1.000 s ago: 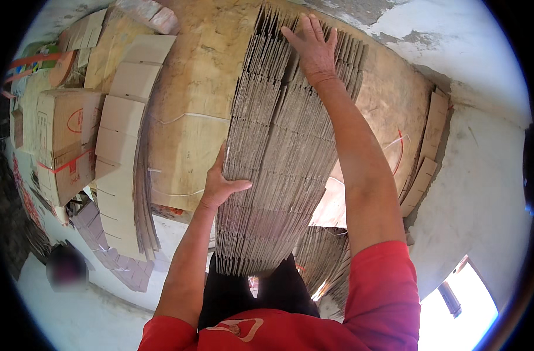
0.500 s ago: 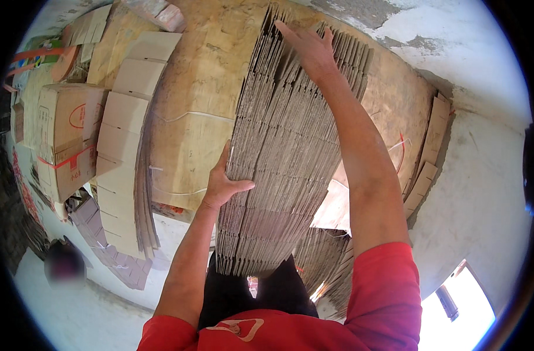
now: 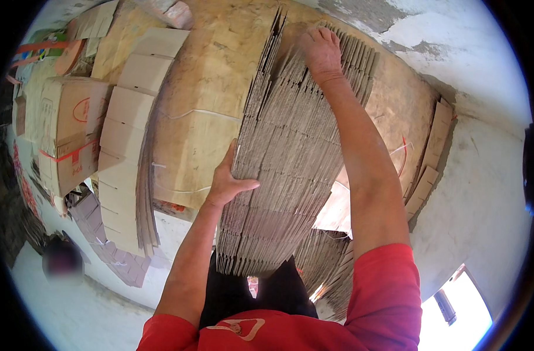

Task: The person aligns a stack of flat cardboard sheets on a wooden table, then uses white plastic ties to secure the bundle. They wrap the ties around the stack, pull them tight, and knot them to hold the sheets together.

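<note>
A long stack of folded brown cardboard sheets (image 3: 290,158), edges up, slants away from my legs across a wooden board. My left hand (image 3: 225,182) rests on its left side, the thumb stretched over the edges and a finger straight along the side; the other fingers are hidden. At the far end my right hand (image 3: 322,54) is closed with bent fingers at the tops of the sheets. A wedge-shaped gap parts a thin bundle on the left from the thicker bundle on the right there.
Plywood (image 3: 194,105) lies beneath, with white string (image 3: 200,112) across it. On the left stand a row of flat cardboard (image 3: 123,126) and a taped carton (image 3: 74,131). More cardboard (image 3: 319,254) sits by my right leg, and a pale wall (image 3: 472,164) rises at right.
My right hand has moved right and slightly nearer, its fingers going from spread to closed. The gap between bundles at the far end has widened. My left hand has barely shifted.
</note>
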`<act>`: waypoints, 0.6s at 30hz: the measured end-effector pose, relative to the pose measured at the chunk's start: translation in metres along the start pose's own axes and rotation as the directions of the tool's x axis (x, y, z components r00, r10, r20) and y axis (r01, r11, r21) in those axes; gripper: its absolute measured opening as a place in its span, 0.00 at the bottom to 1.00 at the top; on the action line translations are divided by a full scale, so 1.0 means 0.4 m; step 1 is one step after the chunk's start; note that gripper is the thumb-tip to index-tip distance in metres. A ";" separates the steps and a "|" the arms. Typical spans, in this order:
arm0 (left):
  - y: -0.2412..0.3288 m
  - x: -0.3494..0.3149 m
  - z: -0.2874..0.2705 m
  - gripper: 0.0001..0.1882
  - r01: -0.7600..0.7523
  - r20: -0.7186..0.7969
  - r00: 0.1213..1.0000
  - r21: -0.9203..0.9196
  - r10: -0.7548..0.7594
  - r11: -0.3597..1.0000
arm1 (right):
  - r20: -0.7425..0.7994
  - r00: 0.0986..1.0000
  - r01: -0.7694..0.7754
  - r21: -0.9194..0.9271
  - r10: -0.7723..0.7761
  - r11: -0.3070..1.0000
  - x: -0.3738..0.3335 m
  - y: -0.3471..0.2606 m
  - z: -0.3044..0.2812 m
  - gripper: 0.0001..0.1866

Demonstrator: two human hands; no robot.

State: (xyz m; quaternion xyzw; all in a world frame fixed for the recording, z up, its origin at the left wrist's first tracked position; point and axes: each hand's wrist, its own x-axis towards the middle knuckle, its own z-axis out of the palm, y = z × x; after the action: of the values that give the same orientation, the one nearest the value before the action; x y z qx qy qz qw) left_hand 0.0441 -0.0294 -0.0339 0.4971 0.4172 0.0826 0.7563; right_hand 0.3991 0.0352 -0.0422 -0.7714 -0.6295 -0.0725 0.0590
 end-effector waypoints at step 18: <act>0.008 -0.016 -0.028 0.58 -0.027 -0.014 0.999 0.326 0.033 0.945 | 0.045 0.904 0.359 0.459 -0.425 0.813 -0.252 -0.420 -0.196 0.26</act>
State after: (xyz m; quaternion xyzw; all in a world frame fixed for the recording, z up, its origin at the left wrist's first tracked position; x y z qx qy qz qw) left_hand 0.0329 -0.0235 -0.0295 0.6206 0.4250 0.0290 0.6583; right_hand 0.2118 -0.0426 0.0160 -0.5942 -0.7775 0.1175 0.1693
